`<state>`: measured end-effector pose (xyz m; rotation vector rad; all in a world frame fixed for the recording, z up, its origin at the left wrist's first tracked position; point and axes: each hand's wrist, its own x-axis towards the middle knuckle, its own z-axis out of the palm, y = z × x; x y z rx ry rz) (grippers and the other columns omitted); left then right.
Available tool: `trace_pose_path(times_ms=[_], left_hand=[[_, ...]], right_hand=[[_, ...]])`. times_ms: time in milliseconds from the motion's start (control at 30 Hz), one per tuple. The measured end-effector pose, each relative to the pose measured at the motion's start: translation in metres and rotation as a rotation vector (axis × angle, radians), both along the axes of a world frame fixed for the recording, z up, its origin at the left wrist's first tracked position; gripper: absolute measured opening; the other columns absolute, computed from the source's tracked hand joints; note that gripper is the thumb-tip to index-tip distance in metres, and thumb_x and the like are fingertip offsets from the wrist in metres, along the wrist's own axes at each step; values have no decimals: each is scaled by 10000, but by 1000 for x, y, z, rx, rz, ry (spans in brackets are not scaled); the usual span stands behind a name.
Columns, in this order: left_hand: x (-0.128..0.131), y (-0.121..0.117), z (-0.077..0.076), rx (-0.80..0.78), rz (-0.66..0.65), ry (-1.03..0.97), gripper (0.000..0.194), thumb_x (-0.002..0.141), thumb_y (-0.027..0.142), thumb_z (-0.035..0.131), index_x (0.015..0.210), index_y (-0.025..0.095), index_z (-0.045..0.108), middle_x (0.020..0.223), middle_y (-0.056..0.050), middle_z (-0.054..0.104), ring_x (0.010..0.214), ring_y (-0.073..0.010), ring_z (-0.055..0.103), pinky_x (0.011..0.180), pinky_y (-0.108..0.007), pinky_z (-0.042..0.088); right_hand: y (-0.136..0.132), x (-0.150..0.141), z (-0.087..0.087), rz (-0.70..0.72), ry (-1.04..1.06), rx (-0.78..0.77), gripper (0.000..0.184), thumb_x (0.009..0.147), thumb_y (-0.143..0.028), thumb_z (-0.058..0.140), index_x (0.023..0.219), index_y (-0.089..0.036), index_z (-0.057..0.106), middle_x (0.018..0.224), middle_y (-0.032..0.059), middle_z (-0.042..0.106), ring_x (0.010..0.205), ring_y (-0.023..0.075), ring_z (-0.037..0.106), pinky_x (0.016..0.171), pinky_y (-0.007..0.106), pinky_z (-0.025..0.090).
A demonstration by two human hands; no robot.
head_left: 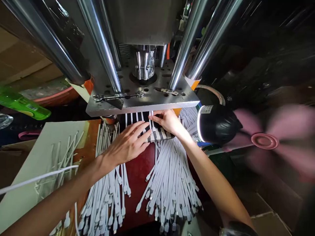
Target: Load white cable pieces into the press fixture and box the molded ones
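1. Under the front edge of the plate [140, 108]: white cables [153, 126], side by side, their near ends at a striped strip [161, 135].
2. Hazards, as judged: cables skewed or crossed, should a fingertip nudge a neighbour; fingers caught, should the plate drop while they lie so near; wrench [118, 96] and knife [168, 91], loose on the plate, liable to slide if jolted.
3. Right hand [169, 123]: thumb and forefinger nearly closed, pinching a cable; other fingers partly hidden.
4. Left hand [130, 142]: fingers spread and slightly bent, tips over the cables and by the strip; firmness of contact cannot be told.
5. Nearer the person: two cable bundles, left [108, 200] and right [172, 183].
6. At right: lamp [216, 124], lit; pink fan [265, 141], blades blurred.
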<state>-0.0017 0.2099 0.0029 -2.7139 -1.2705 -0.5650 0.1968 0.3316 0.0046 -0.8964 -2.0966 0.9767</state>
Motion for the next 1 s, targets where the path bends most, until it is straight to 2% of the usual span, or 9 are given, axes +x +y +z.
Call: trace_pose_path(times_ms=[133,267,433,533,600,700,767,867,1000], left_hand=[[10,5,-2,18,0,88,385,1010,274,558,1333,75,623,1459,-218,615,1393,-360,536,1130,-552,478],[23,1,-2,6,97,112,447,996,363,582,1354,99,620,1445,-238,614,1356,-384,560,1113,-570,471],[45,-14,-8,27,260,92,457,1021,348,539,1407,110,603,1466,-231,607,1406,-383,524,1175,-576,397],[52,-15,-8,-6,310,66,522,1025,376,509,1449,77,563,1523,-251,552,1453,-391,476,1222,-613,307],[52,-6,-4,-39,323,46,560,1034,378,466,1474,37,523,1530,-257,542,1460,-380,469,1242,-621,261],[45,18,4,-52,329,49,531,1042,318,406,1465,14,512,1537,-253,537,1467,-362,462,1247,-611,247],[38,37,7,-41,325,62,465,1026,272,410,1389,33,573,1495,-256,577,1435,-369,494,1216,-595,305],[29,68,9,-33,332,58,351,1004,232,420,1198,69,663,1271,-252,713,1254,-369,638,1107,-540,440],[26,98,16,-33,317,22,323,1019,212,395,1000,138,709,1030,-181,774,1041,-298,724,1013,-431,500]], right_hand=[[3,4,-6,-8,40,-87,294,917,-430,695,886,-149,777,735,0,684,637,122,515,661,255,426],[4,5,-6,-13,35,-139,199,878,-289,741,1017,-148,763,785,-1,711,612,108,498,629,236,420],[-21,10,3,-268,-161,111,161,952,-217,649,1058,-149,749,929,60,693,776,166,596,760,282,485],[-44,16,8,-194,-455,314,334,979,-89,505,1189,-172,750,1024,110,644,926,223,607,850,327,501],[-51,15,10,-158,-643,391,408,992,-92,472,1320,-180,698,1062,142,631,960,266,608,827,358,516],[-42,1,13,-225,-780,408,452,1025,-150,445,1453,-182,586,1217,196,632,1038,316,625,769,370,535],[-27,-10,15,-242,-806,379,418,1039,-156,408,1399,-166,619,1254,200,655,1080,319,638,791,369,543],[-1,-25,18,-246,-809,350,405,1065,-171,347,1305,-129,669,1216,193,705,1095,305,652,894,391,532],[20,-36,25,-274,-798,336,459,1100,-201,268,1301,-59,656,1242,207,706,1119,280,640,1005,397,473]])
